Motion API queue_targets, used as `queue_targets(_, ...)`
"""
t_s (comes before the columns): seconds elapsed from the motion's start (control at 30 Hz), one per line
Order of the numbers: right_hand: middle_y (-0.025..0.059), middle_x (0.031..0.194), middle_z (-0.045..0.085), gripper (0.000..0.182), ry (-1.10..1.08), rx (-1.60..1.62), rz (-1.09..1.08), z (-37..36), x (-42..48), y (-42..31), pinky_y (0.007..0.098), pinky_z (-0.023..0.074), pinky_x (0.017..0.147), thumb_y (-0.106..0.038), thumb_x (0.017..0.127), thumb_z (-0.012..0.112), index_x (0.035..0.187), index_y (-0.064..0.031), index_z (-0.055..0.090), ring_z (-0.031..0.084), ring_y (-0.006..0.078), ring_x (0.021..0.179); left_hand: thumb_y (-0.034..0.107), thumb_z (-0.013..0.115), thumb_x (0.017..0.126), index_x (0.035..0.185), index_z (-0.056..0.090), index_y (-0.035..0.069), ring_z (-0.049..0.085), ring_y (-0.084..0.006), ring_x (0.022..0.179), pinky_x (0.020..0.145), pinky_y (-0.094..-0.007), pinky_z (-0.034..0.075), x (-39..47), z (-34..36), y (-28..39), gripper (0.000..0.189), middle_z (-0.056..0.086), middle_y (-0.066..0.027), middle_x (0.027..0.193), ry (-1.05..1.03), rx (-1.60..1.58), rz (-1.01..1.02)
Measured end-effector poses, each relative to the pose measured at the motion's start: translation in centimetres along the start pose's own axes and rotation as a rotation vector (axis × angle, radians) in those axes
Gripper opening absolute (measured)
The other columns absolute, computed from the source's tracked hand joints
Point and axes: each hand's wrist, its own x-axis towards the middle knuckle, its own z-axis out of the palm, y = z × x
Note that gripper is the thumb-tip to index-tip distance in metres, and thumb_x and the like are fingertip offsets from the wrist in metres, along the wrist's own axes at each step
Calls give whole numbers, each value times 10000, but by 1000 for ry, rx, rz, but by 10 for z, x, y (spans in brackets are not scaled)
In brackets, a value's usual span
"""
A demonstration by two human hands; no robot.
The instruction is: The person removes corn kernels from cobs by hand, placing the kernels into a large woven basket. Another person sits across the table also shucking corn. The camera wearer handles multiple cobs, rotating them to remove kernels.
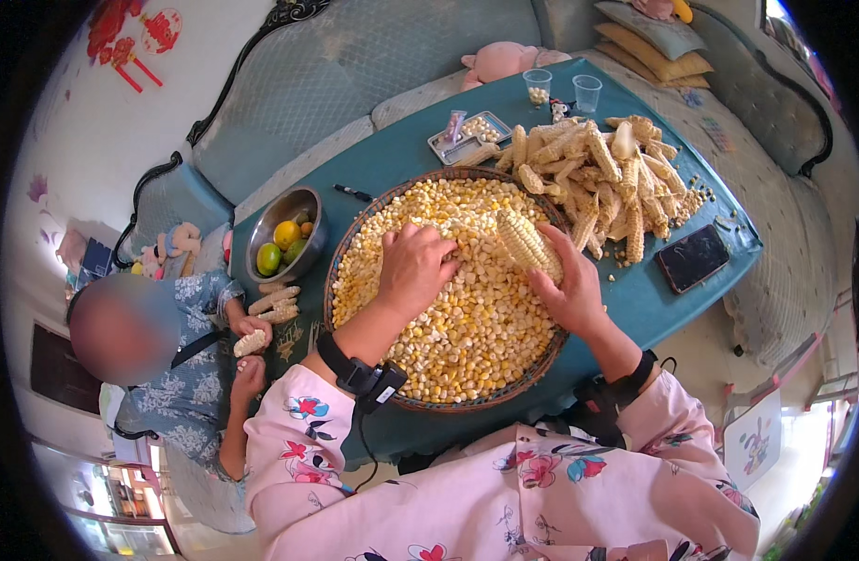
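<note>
A wide woven basket [561, 345] before me is heaped with loose yellow and white corn kernels [464, 350]. My right hand [573, 287] grips an ear of corn [524, 242] above the basket's right side. Pale kernels still cover the visible side of that ear. On the left, my left hand [416, 270] rests palm-down over the heap, its fingers curled at the kernels. The undersides of those fingers are hidden, so whether they hold kernels cannot be told.
Bare corn cobs [597, 168] are piled beyond the basket at right, near a smartphone [693, 258]. A metal bowl of fruit [323, 235], a pen [353, 193], a divided tray [508, 126] and plastic cups [587, 93] share the table. At left, another person's hands [250, 350] hold a cob.
</note>
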Motion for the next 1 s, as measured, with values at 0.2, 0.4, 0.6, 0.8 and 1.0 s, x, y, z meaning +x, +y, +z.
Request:
queue_targets(0.2, 191, 1101, 557, 540, 15, -21, -11, -2, -1, 1, 390, 434, 838, -240, 762, 613, 1237, -68, 423, 547, 349, 985, 210, 716, 681, 798, 660, 168, 489, -198, 856, 749, -381, 327, 1, -1, 5, 136, 551, 6, 809, -15, -32, -60)
queue_targets(0.4, 191, 1087, 559, 543, 1, -31, 15, -2, -1, -1, 400, 434, 833, -252, 763, 609, 1241, -79, 419, 545, 346, 983, 197, 710, 679, 783, 656, 167, 497, -207, 856, 748, -393, 337, -1, -2, 8, 121, 568, 13, 800, -26, -39, -98)
queue_targets(0.6, 187, 1081, 561, 550, 10, -33, -4, -1, -1, -1, 402, 434, 830, -250, 759, 608, 1244, -79, 413, 547, 345, 975, 194, 703, 682, 782, 658, 162, 501, -209, 874, 750, -398, 341, -2, 0, 8, 115, 580, 9, 809, -10, -34, -91)
queue_targets(0.8, 186, 1085, 560, 549, 6, -32, -6, -1, -1, 0, 400, 438, 825, -245, 757, 612, 1240, -71, 416, 551, 345, 972, 228, 668, 718, 771, 663, 162, 506, -210, 873, 755, -401, 332, -2, 2, 8, 84, 588, 6, 804, -10, -51, -94)
queue_targets(1.0, 201, 1088, 559, 570, 27, -34, -29, -2, -2, 2, 407, 434, 838, -250, 751, 627, 1243, -63, 410, 542, 359, 989, 253, 638, 746, 739, 669, 162, 513, -210, 851, 752, -403, 327, 3, 3, 8, 96, 596, 1, 775, -3, -76, -93)
